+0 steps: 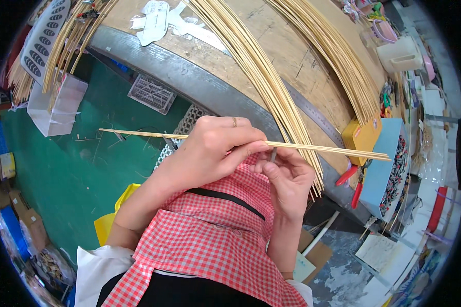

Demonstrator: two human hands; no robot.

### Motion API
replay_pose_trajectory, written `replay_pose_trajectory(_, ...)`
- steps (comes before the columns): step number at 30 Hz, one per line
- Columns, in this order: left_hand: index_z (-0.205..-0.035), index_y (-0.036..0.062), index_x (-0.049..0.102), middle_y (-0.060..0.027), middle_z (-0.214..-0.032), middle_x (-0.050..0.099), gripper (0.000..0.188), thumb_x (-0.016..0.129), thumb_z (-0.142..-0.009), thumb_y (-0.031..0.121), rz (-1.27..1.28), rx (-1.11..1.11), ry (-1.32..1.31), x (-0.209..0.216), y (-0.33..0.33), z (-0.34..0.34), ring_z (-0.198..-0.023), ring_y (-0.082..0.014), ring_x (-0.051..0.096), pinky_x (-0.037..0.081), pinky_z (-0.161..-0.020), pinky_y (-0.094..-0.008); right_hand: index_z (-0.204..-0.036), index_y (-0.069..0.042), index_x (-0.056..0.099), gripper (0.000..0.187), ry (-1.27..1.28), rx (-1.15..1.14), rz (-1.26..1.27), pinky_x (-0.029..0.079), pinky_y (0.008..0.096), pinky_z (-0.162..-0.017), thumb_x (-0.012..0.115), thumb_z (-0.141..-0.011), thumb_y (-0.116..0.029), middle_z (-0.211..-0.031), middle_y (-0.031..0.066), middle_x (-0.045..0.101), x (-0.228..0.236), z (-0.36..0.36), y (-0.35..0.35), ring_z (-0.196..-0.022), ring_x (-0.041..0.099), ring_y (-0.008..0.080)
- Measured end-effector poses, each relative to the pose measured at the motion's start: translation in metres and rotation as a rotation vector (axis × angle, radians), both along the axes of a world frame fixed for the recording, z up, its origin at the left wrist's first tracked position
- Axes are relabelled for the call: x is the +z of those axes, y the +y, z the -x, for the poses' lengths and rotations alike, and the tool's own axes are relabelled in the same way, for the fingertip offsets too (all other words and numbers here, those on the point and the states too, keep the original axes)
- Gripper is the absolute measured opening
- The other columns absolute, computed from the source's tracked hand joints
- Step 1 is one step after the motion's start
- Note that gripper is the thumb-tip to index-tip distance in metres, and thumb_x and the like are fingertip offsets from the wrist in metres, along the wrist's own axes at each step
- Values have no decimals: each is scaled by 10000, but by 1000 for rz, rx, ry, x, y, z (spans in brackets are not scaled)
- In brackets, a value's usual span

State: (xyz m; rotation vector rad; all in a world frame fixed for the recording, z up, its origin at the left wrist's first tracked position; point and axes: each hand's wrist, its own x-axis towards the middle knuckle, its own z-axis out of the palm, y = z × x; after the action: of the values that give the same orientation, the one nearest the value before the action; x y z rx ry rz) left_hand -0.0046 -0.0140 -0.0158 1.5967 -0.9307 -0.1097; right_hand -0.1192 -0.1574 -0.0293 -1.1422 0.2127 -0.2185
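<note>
A small bunch of thin tan sticks (pixel 333 149), like bamboo, lies nearly level across my lap. My left hand (pixel 215 151) is closed around it near the middle, thumb and fingertips pinching it. My right hand (pixel 290 180) is just below and to the right, its thumb and fingers closed on a short grey strip (pixel 274 154) that stands up against the sticks. What kind of strip it is, I cannot tell. Beyond my hands, a long bundle of similar sticks (pixel 256 66) runs over the table edge, its near ends hanging beside my right hand.
The wooden table (pixel 200 56) carries another stick bundle (pixel 338 56) and a metal ruler (pixel 313 115). On the right are a yellow box (pixel 361 140), red-handled pliers (pixel 357 194) and a blue box (pixel 381 153) of small dark pieces. A white bin (pixel 56 110) stands left.
</note>
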Motion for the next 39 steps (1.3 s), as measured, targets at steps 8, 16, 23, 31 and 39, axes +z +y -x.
replay_pose_trajectory(8,-819,-20,657,-123,-693,616,56,661,-767,-1,-4,21,-78,-4,-1,0,-597,-249,610,472,-538,-313,-1085,142,546,217,59,-114,290,551,296,-640,546,-882,65,-841,198,647,5,5,7,-678,647,210)
replay_pose_trajectory(16,-829,-18,658,-121,-689,611,63,662,-770,3,-9,-7,-86,-4,-2,1,-593,-247,611,470,-528,-311,-1043,175,556,191,51,-188,331,544,285,-579,527,-900,51,-762,179,637,12,4,10,-616,634,199)
replay_pose_trajectory(23,-841,-6,662,-118,-688,610,79,675,-773,33,-6,-23,-87,-6,-3,2,-593,-250,611,472,-526,-320,-1099,123,562,269,17,-201,404,537,282,-670,607,-853,25,-911,167,634,13,6,6,-769,636,190)
replay_pose_trajectory(31,-937,-1,656,-124,-808,639,148,652,-812,80,-109,-175,-50,-6,-1,3,-702,-262,636,498,-616,-322,-904,66,625,136,-111,-424,319,407,209,-557,610,-876,-67,-764,104,592,19,3,-10,-629,527,115)
replay_pose_trajectory(39,-1036,8,660,-117,-933,678,209,554,-888,111,-233,74,-86,3,42,-49,-867,-236,657,500,-758,-315,-916,45,574,180,-127,-579,150,413,210,-565,537,-945,-129,-763,51,538,31,28,-87,-608,465,88)
